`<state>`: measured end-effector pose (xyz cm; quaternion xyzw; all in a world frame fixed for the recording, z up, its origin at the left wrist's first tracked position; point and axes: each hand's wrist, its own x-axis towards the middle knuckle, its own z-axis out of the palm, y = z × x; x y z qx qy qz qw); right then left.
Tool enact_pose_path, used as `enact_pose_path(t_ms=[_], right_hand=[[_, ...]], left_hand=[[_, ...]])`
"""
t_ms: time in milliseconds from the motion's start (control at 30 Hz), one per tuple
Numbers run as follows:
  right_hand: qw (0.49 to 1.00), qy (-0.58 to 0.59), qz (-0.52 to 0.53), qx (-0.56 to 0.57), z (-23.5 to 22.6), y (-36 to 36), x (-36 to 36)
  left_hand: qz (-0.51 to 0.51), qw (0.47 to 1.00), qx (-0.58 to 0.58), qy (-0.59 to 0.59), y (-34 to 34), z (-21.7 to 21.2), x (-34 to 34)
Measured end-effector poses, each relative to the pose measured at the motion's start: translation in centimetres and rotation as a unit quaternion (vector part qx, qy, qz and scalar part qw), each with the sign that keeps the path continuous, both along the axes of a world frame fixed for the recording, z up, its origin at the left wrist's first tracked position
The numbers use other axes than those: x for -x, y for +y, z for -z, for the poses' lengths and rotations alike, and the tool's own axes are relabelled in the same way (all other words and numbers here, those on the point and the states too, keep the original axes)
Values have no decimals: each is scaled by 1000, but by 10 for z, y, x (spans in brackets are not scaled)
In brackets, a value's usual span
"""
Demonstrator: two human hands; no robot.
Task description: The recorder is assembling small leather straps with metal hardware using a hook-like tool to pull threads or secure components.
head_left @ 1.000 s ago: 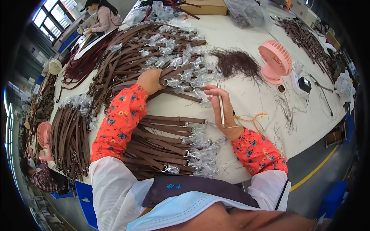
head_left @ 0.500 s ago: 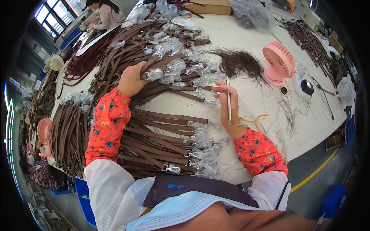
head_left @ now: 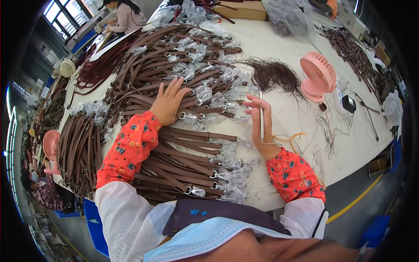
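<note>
My left hand lies with its fingers spread on a pile of brown straps, gripping nothing. The straps end in metal clasps wrapped in clear plastic, just right of that hand. In my right hand a slim silver pen-like tool stands upright against the fingers; its exact kind I cannot make out. This hand is just off the wrapped ends, over the white tabletop. A second row of brown straps lies nearer to me, with wrapped clasps pointing right.
A tangle of dark threads lies beyond my right hand, beside a pink fan. A small black-and-white device stands further right. More straps hang at the left edge. Another person sits at the far left.
My left hand has let go of a strap with a wrapped clasp, moved right and nearer, and spread its fingers on the pile. My right hand has barely moved.
</note>
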<state>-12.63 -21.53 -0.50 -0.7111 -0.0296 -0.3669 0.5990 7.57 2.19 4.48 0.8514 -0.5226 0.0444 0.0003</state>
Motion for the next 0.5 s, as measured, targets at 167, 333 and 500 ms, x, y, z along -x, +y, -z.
enact_pose_path(t_ms=[167, 333, 500], right_hand=[[1000, 5, 1, 8, 0, 2, 0], [1000, 11, -6, 10, -1, 4, -1], [1000, 7, -1, -4, -1, 1, 2]], left_hand=[[-81, 988, -127, 25, -12, -6, -52], [-31, 995, -83, 48, -11, 1, -70], [-47, 998, -30, 2, -4, 16, -34]])
